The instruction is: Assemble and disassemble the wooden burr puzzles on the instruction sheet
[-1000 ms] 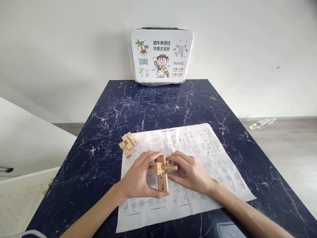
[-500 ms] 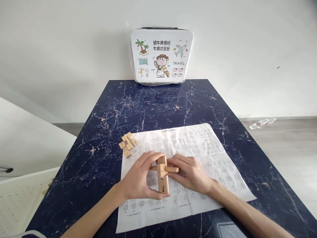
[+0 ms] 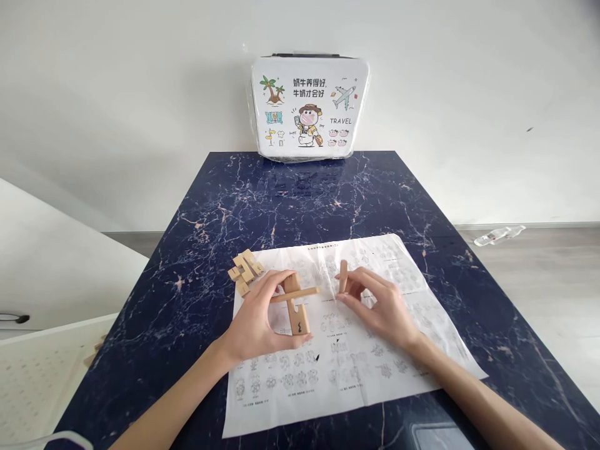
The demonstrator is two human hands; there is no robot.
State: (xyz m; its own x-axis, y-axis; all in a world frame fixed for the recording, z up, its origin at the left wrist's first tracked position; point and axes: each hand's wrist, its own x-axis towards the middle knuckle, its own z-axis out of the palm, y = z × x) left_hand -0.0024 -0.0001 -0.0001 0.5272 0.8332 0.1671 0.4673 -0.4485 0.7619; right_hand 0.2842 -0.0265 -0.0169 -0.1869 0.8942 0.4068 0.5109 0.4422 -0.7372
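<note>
"Left hand (image 3: 253,319) and right hand (image 3: 382,306) were apart?"
"Yes. Over the printed sheet (image 3: 323,387), the left, curved in a C, gripped crossed wooden puzzle pieces (image 3: 296,295); the right pinched a short upright stick (image 3: 344,276)."
"Containers?"
"White perforated basket (image 3: 37,369): wooden bits (image 3: 91,358) showed inside."

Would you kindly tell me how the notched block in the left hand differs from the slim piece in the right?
The notched block in the left hand looks broader than the slim piece in the right hand. The notched block bears black markings; the slim piece shows none. The notched block has a bar across it, whereas the slim piece is held by itself. Both look wooden.
</note>
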